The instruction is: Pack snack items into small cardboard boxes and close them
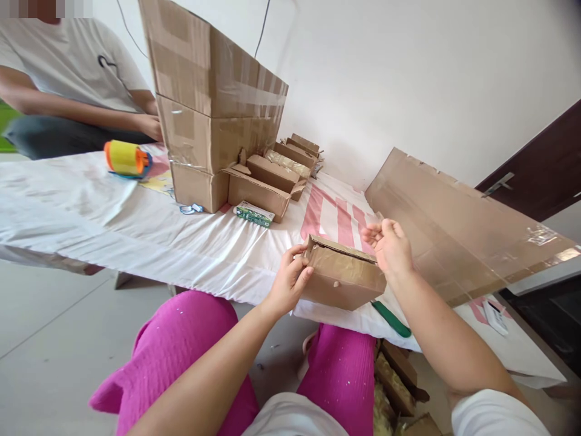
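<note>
A small brown cardboard box [342, 275] sits at the table's near edge, its upper flap slightly lifted along a dark slit. My left hand [290, 278] grips the left end of this box, with the fingers over its upper corner and the thumb on the near side. Just above the box's right end is my right hand [388, 245], raised, with its fingers loosely bent and nothing visible in them. A long green object [391, 319] lies by the box's right end; its kind is unclear.
Tall stacked cartons [211, 115] stand at the left beside open small boxes [258, 188] and a green patterned packet [254, 214]. A tape dispenser [124, 158] lies near a seated person [91, 79]. A large cardboard sheet [458, 224] leans at right. More cardboard [399, 369] lies below the table.
</note>
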`<state>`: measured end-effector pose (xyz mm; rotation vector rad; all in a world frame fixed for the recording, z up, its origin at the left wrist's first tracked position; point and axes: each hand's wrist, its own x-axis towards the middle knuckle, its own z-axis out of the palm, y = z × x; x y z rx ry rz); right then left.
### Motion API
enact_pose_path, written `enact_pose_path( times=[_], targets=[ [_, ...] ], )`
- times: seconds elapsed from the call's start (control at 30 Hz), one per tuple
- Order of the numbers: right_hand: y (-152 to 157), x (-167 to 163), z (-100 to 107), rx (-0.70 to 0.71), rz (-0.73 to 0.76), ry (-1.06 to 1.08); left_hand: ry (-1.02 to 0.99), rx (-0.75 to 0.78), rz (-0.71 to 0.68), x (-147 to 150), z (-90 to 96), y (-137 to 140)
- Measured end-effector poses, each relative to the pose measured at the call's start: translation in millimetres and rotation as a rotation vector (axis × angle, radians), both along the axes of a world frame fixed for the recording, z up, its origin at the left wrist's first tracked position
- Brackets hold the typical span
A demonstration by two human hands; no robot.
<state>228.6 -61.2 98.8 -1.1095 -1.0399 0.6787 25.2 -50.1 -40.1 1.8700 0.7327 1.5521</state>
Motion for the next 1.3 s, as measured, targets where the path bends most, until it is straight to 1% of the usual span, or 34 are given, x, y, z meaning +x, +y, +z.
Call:
enact_pose_path(
  times=[0.07,0.13,0.2,0.33,0.4,0.53,0.6,0.67,0.73,0.83,0.9,0.97,1.07,1.2,1.3],
  targets=[
    [-2.7,13.8,8.7,0.055,-0.010,-0.027,-0.005,-0.001,-0.002,0.2,0.2,-0.3],
    [-9.2,25.6,10.5,0.073,-0.016,-0.095,-0.018,0.002,-0.002,0.8,0.4,-0.8],
    [-18.2,34.7,5.7,0.077,-0.052,-0.188,-0.033,0.008,0.002,1.2,0.7,-2.0],
    [-37.0,48.7,-10.6,0.084,-0.119,-0.371,-0.053,0.020,0.020,-1.0,2.2,-5.5],
    [-44.1,55.3,-16.5,0.086,-0.152,-0.429,-0.071,0.018,-0.017,-3.9,3.5,-7.3],
    [-49.8,67.1,-21.6,0.021,-0.211,-0.573,-0.153,-0.002,-0.166,-8.9,6.2,-9.2],
    [-49.1,70.0,-22.6,-0.012,-0.235,-0.669,-0.188,-0.020,-0.163,-9.9,8.3,-9.3],
    [-48.3,69.5,-23.4,-0.029,-0.246,-0.779,-0.156,-0.012,-0.123,-10.7,11.5,-9.6],
    [-48.9,64.9,-24.2,-0.046,-0.215,-0.886,-0.083,0.030,-0.101,-11.7,15.3,-10.4],
    [-53.0,52.8,-26.5,-0.113,-0.098,-1.062,-0.018,0.104,-0.094,-13.6,19.3,-12.5],
    [-55.6,44.7,-29.5,-0.171,-0.033,-1.178,0.007,0.133,-0.070,-14.1,19.5,-13.0],
    [-56.4,39.4,-33.6,-0.217,0.002,-1.254,0.039,0.140,-0.025,-13.6,17.7,-12.0],
    [-53.7,38.5,-39.2,-0.257,0.004,-1.286,0.111,0.123,0.024,-11.7,13.5,-7.2],
    [-44.3,41.8,-38.3,-0.283,0.011,-1.296,0.264,0.125,-0.070,-9.4,9.4,-1.0],
    [-30.0,41.0,-32.4,-0.214,0.002,-1.289,0.298,0.101,-0.078,-8.7,8.5,0.1]
  ],
)
